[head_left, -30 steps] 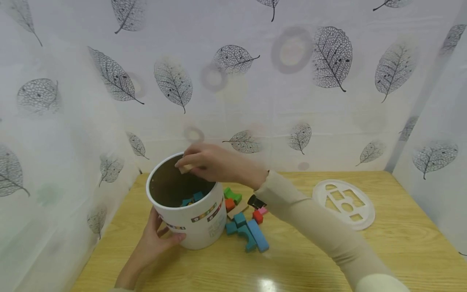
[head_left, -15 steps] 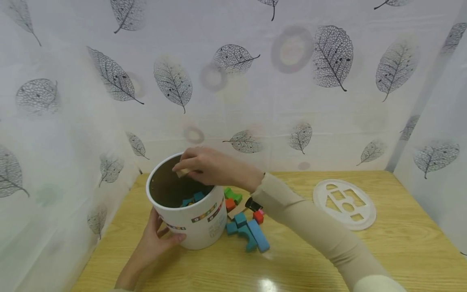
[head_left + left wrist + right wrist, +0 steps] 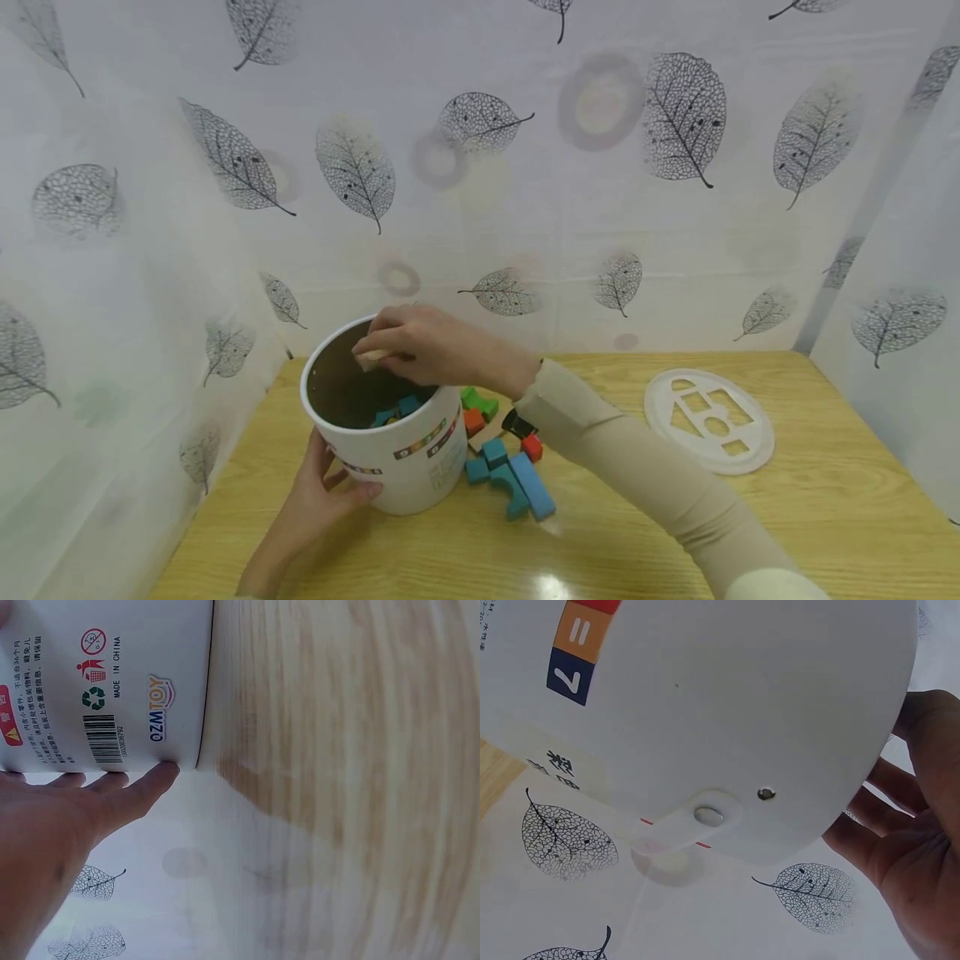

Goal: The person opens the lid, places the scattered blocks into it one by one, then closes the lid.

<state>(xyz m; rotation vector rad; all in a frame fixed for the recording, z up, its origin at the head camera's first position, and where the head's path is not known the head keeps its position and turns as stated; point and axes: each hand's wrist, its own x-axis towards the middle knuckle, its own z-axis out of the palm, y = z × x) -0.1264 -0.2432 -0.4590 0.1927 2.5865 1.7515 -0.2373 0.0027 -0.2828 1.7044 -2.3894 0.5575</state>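
Note:
A white bucket (image 3: 412, 471) with printed labels stands tilted a little toward the camera on the wooden table, several blue and other blocks (image 3: 407, 405) inside. My left hand (image 3: 318, 492) grips its left side, thumb at the front; in the left wrist view the fingers (image 3: 139, 796) spread along the wall near the base. Over the bucket's mouth, my right hand (image 3: 423, 340) pinches a pale wooden block (image 3: 371, 358) between thumb and fingers. From the right wrist view, the bucket's wall hides the block and fingertips, while the palm (image 3: 922, 877) shows beside the rim.
Right of the bucket lie a green block (image 3: 480, 403), red blocks (image 3: 532, 447), a black piece (image 3: 519, 423), teal blocks (image 3: 512, 492) and a long blue block (image 3: 532, 487). A white round lid (image 3: 660, 400) with shaped holes rests farther right. Leaf-patterned curtains (image 3: 555, 208) surround the table.
My right hand has shifted slightly left and lower over the mouth, still pinching the pale block. The left hand and bucket have stayed in place.

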